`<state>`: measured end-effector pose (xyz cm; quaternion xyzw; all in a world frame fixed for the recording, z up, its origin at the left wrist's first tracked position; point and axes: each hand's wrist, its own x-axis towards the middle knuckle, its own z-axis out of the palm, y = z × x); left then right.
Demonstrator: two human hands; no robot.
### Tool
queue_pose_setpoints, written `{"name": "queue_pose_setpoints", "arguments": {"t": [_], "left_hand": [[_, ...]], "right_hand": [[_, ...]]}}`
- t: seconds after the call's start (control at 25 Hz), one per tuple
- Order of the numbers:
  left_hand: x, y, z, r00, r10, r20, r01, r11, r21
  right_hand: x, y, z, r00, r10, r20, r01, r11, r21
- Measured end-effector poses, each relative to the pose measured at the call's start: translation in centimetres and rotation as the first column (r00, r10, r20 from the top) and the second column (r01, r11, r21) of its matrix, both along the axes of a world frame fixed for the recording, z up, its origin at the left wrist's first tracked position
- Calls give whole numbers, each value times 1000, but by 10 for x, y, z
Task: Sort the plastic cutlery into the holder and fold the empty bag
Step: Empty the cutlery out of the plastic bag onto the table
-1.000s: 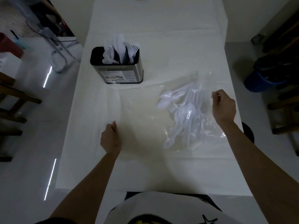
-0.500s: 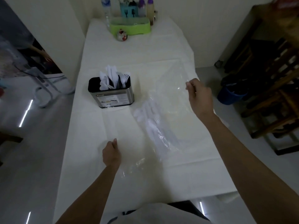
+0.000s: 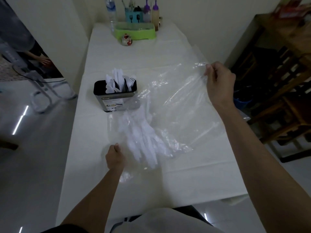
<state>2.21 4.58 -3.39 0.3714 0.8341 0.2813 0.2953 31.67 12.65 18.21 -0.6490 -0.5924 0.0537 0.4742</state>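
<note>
A clear plastic bag (image 3: 181,101) is stretched in the air over the white table (image 3: 168,182). My right hand (image 3: 218,81) pinches its far upper corner, raised high on the right. Near the table surface, my left hand (image 3: 115,157) grips the bag's low near edge. A blurred heap of white plastic cutlery (image 3: 143,138) lies at the bag's low end, just right of my left hand. The black and steel holder (image 3: 116,98) stands behind it, with several white knives, spoons and forks upright inside.
A green tray (image 3: 134,33) with bottles and a blue cutlery cup stands at the table's far end, with a water bottle (image 3: 111,12) to its left and a small round ornament (image 3: 127,40) in front. Wooden chairs (image 3: 277,106) crowd the right side. A stand's legs (image 3: 42,91) sit on the floor left.
My right hand lifted the bag's corner up and away from the table. The cutlery slid down the bag toward my left hand. The view tilted up, showing the table's far end.
</note>
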Motion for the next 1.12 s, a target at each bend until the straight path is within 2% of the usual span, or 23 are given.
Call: {"name": "queue_pose_setpoints", "arguments": {"t": [0.12,0.36,0.56,0.68,0.84,0.96,1.12], "left_hand": [[0,0,-5,1000,6,-13,-6,1000,-13],[1,-4,-8,999,11,-41,-12,1000,-27],[1,-7,-11,996,-28,-84,21,996,-86],[3,-7,-9,994,-38,-105,27,994,-105],[2,-6,-10,996,-13,-86,2,993,-121],[1,-7,-14,997,-8,-72,-1,993,-117],[1,-13,-13,999,-24,-22,22,996,-81]], "right_hand": [[-3,-5,-10,998,34,56,-33,999,-16],[17,-16,-20,996,-59,62,62,997,-49],[22,-30,-33,997,-81,-7,80,996,-42],[22,-26,-34,999,-30,41,34,995,-98],[38,-21,-52,992,-88,95,107,968,-228],[42,-23,-55,972,-86,217,159,925,-344],[32,-26,-42,943,-104,316,194,944,-266]]}}
